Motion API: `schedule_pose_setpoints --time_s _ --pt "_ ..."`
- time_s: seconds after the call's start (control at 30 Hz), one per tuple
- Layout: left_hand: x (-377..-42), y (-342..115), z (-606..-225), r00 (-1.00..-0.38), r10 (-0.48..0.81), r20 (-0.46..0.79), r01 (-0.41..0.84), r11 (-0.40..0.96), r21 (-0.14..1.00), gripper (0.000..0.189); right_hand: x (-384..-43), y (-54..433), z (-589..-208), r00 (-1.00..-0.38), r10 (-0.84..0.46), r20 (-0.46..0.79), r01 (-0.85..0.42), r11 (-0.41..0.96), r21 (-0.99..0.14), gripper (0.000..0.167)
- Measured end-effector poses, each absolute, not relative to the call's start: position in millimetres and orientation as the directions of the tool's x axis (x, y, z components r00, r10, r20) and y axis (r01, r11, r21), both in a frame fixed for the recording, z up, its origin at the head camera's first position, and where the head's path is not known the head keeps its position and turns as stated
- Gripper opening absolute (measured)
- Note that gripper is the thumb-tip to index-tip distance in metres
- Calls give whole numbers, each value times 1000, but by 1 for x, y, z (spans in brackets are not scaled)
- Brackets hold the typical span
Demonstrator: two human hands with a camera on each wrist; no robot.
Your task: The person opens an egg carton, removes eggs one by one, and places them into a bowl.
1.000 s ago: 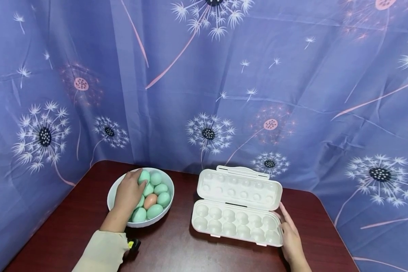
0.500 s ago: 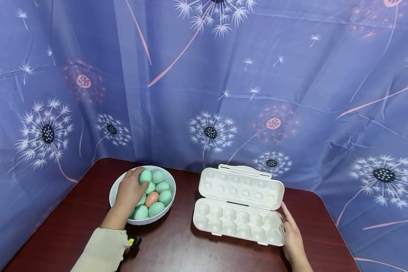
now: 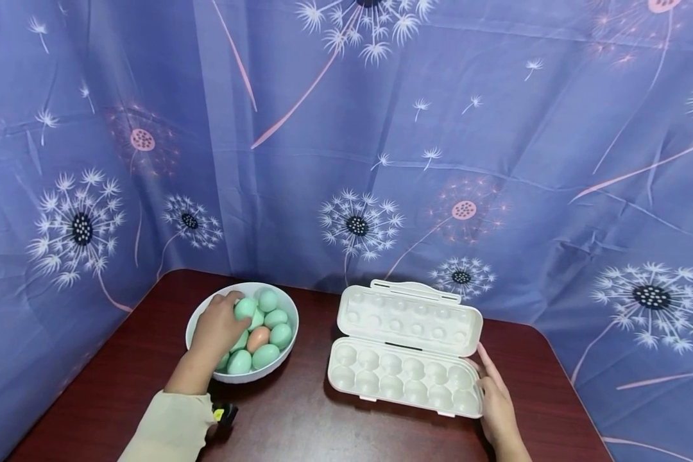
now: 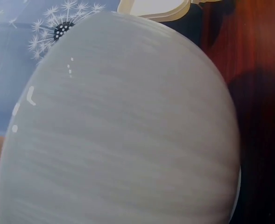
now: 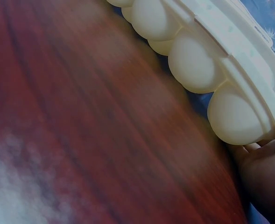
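Note:
In the head view my left hand [image 3: 218,326] is inside a white bowl [image 3: 289,301] at the left of the table. Its fingers and thumb are around a pale green egg [image 3: 245,308]. Several more green eggs [image 3: 280,335] and one brown egg [image 3: 258,338] lie in the bowl. To the right stands an open white plastic egg carton [image 3: 404,375], its cups bare. My right hand [image 3: 498,407] grips the carton's right end, with the thumb at the front. The left wrist view is mostly filled by the bowl's outer wall [image 4: 128,116]; the right wrist view shows the carton's rounded underside [image 5: 193,60].
A dark red wooden table [image 3: 289,423] carries everything. Behind it hangs a blue curtain [image 3: 300,212] with a dandelion print. The carton's raised lid [image 3: 407,317] leans back near the curtain. A black and yellow wrist device [image 3: 224,414] sits at the left cuff.
My left hand and the green egg in its fingers have sunk slightly lower into the bowl. The right hand and the carton hold still; the head view shifted a little earlier.

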State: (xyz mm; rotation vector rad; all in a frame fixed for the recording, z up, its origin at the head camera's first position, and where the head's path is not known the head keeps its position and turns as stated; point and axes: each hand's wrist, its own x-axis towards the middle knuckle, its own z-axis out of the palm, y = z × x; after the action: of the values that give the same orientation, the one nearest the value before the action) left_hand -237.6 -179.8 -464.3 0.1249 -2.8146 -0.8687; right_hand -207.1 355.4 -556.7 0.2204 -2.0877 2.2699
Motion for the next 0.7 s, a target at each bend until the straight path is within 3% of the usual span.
schedule_pose_setpoints --time_s 0.7 --pt "-234 -171 -461 -991 -62 116 12 834 551 57 -208 358 -557 -993 -47 110 -106 -73 -992 72"
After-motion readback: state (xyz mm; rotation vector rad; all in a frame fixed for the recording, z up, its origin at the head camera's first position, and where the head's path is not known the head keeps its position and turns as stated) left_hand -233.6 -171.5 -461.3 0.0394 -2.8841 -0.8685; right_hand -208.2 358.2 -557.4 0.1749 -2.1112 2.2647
